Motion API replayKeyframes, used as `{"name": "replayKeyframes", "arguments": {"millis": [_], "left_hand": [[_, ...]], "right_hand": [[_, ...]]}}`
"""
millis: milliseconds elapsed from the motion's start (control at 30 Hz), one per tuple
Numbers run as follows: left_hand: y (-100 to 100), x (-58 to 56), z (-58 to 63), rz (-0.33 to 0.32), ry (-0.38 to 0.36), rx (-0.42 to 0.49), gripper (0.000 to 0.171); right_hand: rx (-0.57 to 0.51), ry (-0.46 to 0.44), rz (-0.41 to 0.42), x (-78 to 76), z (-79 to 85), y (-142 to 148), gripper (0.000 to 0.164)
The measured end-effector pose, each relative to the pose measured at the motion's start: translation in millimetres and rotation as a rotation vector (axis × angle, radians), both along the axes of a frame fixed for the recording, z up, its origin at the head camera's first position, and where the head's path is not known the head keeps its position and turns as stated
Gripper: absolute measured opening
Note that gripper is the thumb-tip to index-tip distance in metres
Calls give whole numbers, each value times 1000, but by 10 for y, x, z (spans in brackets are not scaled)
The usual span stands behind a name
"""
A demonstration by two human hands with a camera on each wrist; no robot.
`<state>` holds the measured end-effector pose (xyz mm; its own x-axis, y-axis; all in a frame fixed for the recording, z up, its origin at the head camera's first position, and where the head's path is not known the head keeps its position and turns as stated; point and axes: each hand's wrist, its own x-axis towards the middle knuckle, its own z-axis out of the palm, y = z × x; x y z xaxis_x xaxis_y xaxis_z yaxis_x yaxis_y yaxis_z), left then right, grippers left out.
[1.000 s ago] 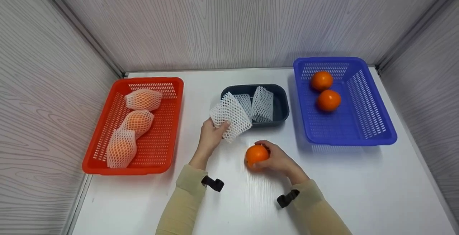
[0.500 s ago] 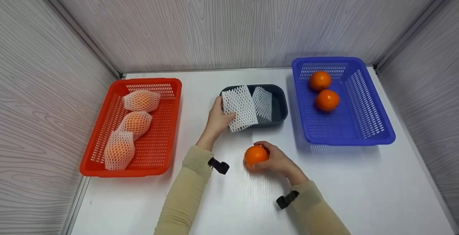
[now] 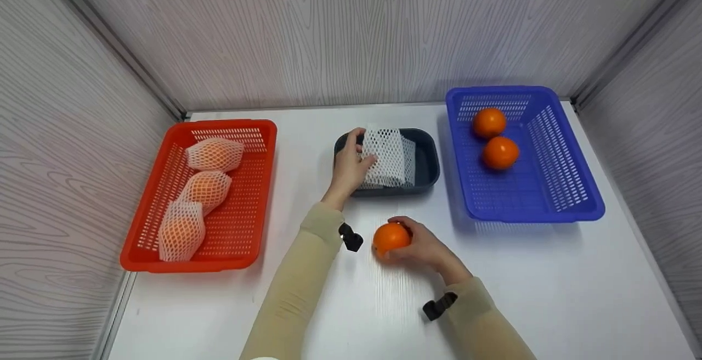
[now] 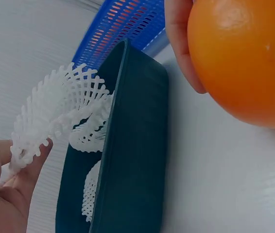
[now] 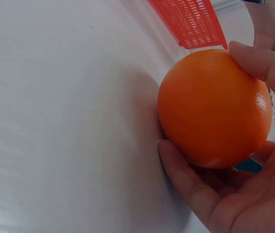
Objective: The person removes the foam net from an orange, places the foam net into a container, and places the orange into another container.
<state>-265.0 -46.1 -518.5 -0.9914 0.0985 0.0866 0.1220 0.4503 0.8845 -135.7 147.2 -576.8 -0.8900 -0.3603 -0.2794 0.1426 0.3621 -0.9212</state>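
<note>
From where I stand, the left hand (image 3: 348,165) pinches a white foam-mesh sleeve (image 3: 386,154) between thumb and fingers, its springy, lattice-like tube hanging over the dark teal plastic tub (image 3: 428,154); more mesh sleeves (image 4: 91,191) lie inside that rounded-corner tub; the right hand (image 3: 421,246) has its fingers curled round a smooth, glossy orange (image 3: 390,238), low over the white, faintly shiny surface (image 3: 378,316), just in front of the tub; to the left, a red slotted plastic basket (image 3: 241,206) holds three mesh-wrapped oranges (image 3: 205,189), plump under their netting; to the right, a blue basket (image 3: 537,184), likewise perforated, holds two bare oranges (image 3: 500,153), set close together; behind everything rises a pale panel (image 3: 307,36) with a wavy wood-grain pattern.
</note>
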Motion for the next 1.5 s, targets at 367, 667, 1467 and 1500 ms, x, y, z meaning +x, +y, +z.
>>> {"name": "replayKeyframes", "arguments": {"millis": [367, 667, 1467, 1500], "left_hand": [[-12, -75, -189, -26, 12, -366, 58], [12, -41, -239, -179, 196, -586, 35], [142, 72, -177, -320, -248, -742, 74], [138, 72, -168, -319, -235, -737, 76]], "right_hand": [[2, 9, -4, 20, 14, 5, 75], [1, 12, 1, 20, 7, 15, 74], [16, 19, 3, 41, 23, 34, 73], [7, 13, 1, 41, 38, 42, 73]]}}
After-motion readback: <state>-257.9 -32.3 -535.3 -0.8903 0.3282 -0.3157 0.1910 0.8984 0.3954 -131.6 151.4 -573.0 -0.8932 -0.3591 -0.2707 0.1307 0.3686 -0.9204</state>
